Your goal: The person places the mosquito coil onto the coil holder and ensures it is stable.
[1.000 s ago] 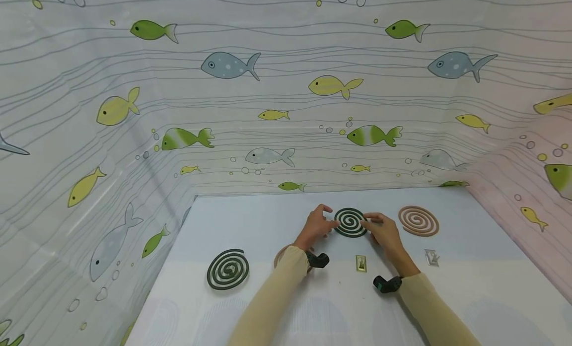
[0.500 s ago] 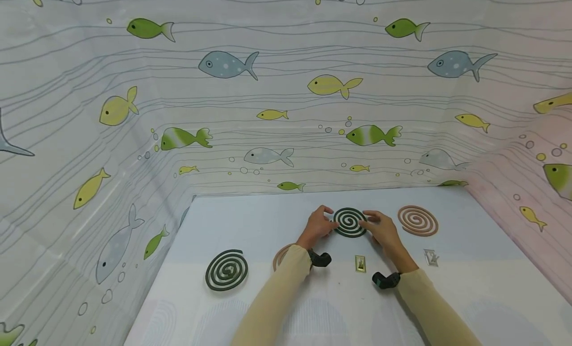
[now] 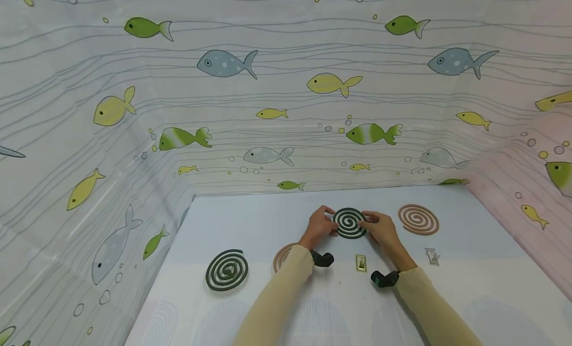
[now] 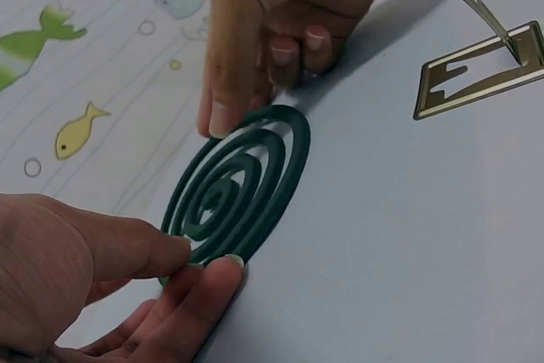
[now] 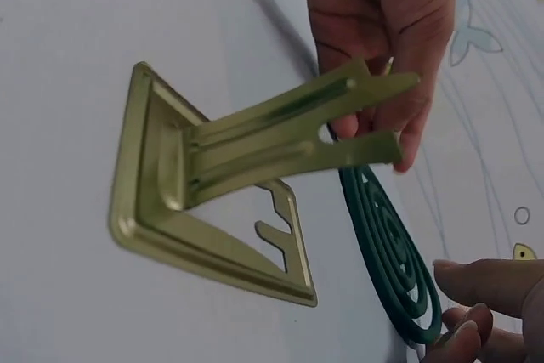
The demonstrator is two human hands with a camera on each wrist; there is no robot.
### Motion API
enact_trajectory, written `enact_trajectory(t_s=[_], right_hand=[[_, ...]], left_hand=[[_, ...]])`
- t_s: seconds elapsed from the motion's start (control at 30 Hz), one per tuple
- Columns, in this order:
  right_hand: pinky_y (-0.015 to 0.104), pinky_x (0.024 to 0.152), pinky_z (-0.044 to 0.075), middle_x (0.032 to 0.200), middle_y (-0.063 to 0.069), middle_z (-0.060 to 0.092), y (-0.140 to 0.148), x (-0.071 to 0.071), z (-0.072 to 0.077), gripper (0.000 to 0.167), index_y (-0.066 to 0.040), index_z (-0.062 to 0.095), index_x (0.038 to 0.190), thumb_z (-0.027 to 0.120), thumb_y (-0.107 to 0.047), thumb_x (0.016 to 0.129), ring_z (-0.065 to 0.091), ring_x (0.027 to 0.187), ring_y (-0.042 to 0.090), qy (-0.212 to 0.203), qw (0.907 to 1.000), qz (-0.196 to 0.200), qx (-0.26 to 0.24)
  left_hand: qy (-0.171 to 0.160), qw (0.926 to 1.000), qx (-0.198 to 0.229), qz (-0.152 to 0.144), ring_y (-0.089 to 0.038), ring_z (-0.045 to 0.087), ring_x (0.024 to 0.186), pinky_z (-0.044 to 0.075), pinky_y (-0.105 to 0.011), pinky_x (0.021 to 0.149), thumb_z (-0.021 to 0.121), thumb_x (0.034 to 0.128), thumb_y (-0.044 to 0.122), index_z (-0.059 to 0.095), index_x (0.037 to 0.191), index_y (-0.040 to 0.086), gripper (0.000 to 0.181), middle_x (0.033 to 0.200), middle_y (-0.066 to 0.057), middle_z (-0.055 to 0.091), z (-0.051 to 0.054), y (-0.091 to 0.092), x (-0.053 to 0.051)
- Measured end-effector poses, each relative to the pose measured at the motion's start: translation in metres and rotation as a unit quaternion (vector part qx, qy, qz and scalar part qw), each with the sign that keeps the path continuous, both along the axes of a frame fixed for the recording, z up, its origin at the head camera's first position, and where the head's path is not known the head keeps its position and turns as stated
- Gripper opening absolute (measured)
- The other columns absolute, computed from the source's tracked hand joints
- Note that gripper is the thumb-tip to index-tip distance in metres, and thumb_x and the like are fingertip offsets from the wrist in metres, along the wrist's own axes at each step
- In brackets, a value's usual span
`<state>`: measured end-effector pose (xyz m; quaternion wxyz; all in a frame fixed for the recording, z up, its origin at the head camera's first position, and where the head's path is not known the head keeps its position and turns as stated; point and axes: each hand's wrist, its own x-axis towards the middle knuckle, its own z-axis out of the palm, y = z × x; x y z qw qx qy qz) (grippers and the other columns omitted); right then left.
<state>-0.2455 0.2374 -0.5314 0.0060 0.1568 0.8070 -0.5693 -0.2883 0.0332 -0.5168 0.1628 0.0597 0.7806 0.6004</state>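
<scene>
A dark green spiral coil (image 3: 350,223) lies between the two hands near the table's back. At its left edge, the left hand (image 3: 319,228) pinches the rim between thumb and fingers; this hand (image 4: 127,282) is at the lower left in the left wrist view. The right hand (image 3: 383,231) holds the opposite edge, its fingertips on the rim. In the right wrist view the coil (image 5: 387,252) appears tilted, the left hand (image 5: 382,31) at its far end and the right hand (image 5: 493,308) at its near end. A gold metal stand (image 3: 361,263) with a raised prong sits in front.
Another green coil (image 3: 227,270) lies at the left. One brown coil (image 3: 418,220) is at the back right, and a second brown coil (image 3: 281,257) is partly hidden by the left sleeve. A silvery metal stand (image 3: 432,257) lies at the right. Fish-patterned sheets rise around the table (image 3: 250,217).
Both hands' fingers have closed in on the green coil's edges and now grip it. The coil has shifted very slightly; the other coils and stands remain in place.
</scene>
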Motion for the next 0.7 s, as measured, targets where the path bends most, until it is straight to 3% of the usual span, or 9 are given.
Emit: enact_trajectory(t_s=[0.2, 0.47, 0.7], right_hand=[[0.025, 0.059, 0.047, 0.122, 0.017, 0.057, 0.0015, 0.0012, -0.0006, 0.056, -0.007, 0.057, 0.145, 0.076, -0.021, 0.095, 0.052, 0.074, 0.014, 0.003, 0.9999, 0.013, 0.002], [0.027, 0.051, 0.044, 0.079, 0.005, 0.062, 0.0046, 0.0021, 0.0017, 0.059, -0.015, 0.049, 0.151, 0.074, -0.022, 0.098, 0.050, 0.058, 0.012, 0.022, 0.9981, 0.054, -0.018], [0.025, 0.051, 0.045, 0.080, 0.002, 0.064, 0.0080, 0.0030, 0.0019, 0.056, -0.016, 0.051, 0.150, 0.073, -0.020, 0.098, 0.049, 0.056, 0.009, 0.009, 0.9968, 0.030, -0.073]], left_hand=[[-0.001, 1.0000, 0.003, 0.001, -0.018, 0.070, 0.063, 0.059, -0.029, 0.065, 0.072, 0.0910, -0.007, 0.058, 0.126, 0.000, 0.038, 0.095, -0.008, 0.056, -0.0006, -0.0003, 0.0011], [0.011, 0.9998, -0.014, 0.002, -0.016, 0.068, 0.063, 0.058, -0.027, 0.063, 0.073, 0.0912, -0.004, 0.059, 0.125, 0.002, 0.037, 0.094, -0.007, 0.056, -0.0037, -0.0003, 0.0002], [0.025, 0.9993, -0.027, -0.008, -0.015, 0.061, 0.060, 0.049, -0.025, 0.056, 0.075, 0.0933, 0.006, 0.062, 0.127, 0.008, 0.037, 0.088, -0.005, 0.061, -0.0032, -0.0017, 0.0001]])
